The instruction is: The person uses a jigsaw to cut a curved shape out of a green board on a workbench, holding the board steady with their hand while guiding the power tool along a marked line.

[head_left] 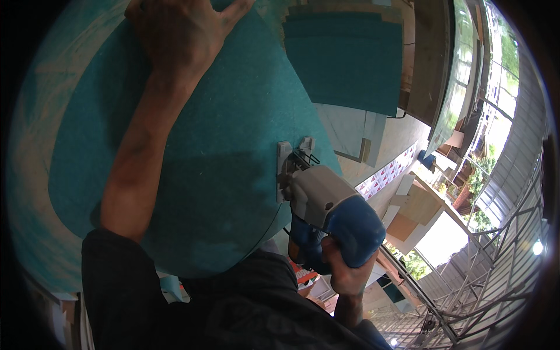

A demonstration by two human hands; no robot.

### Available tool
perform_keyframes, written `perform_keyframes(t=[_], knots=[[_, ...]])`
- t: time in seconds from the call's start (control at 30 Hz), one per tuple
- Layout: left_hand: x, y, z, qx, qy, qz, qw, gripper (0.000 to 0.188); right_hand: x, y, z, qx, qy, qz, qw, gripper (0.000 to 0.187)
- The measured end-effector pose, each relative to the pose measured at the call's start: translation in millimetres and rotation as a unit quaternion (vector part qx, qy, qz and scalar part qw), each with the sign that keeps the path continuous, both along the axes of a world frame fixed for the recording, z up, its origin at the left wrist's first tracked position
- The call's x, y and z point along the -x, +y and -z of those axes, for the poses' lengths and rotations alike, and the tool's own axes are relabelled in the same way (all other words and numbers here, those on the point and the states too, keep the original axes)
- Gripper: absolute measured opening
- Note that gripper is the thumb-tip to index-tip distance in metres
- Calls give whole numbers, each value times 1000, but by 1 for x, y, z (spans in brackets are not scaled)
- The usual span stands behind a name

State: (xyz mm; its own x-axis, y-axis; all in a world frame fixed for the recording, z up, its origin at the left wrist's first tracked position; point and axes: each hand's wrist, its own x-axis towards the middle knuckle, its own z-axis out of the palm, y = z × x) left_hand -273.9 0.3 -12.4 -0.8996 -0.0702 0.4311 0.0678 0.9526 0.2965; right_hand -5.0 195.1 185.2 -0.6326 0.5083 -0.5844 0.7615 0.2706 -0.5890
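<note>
My right hand [348, 269] is wrapped round the handle of a jigsaw with a blue and grey body [326, 195]. Its flat metal base [283, 169] rests on a large teal board [221, 146] close to the board's right edge; the blade is hard to make out. A thin dark curved line runs from the base toward the near edge. At the far side, my left hand [181, 29] lies on the same board with thumb and fingers spread, the fingertips partly cut off by the picture's top edge.
Under the board lies a wider teal-stained surface [35, 175] on the left. Stacked teal sheets [350, 64] sit at the far right. Beyond them are glass-like panels [455, 87], leaning boards [408, 216] and a metal roof frame [484, 291]. My body is close against the near edge.
</note>
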Motion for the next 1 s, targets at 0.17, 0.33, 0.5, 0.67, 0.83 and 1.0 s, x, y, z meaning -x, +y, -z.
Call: perform_keyframes(t=[0.17, 0.33, 0.5, 0.67, 0.83, 1.0], knots=[[-1, 2, 0, -2, -9, 6, 1000, 50, 0, 0, 0, -6, -7, -3, 1000, 23], [-2, 4, -2, 2, -16, 10, 1000, 50, 1, -2, -1, -9, -17, 2, 1000, 24], [-2, 9, -3, 1, -26, 9, 1000, 50, -1, -1, -1, -8, -12, 3, 1000, 25], [-1, 10, 0, 11, -21, 17, 1000, 50, -1, -4, 0, -12, -12, 22, 1000, 26], [-2, 14, 2, 1, -18, 24, 1000, 51, -2, -6, 0, -22, -13, 34, 999, 27], [-1, 14, 2, 13, -22, 29, 999, 51, -5, -5, 0, -34, -22, 27, 999, 28]])
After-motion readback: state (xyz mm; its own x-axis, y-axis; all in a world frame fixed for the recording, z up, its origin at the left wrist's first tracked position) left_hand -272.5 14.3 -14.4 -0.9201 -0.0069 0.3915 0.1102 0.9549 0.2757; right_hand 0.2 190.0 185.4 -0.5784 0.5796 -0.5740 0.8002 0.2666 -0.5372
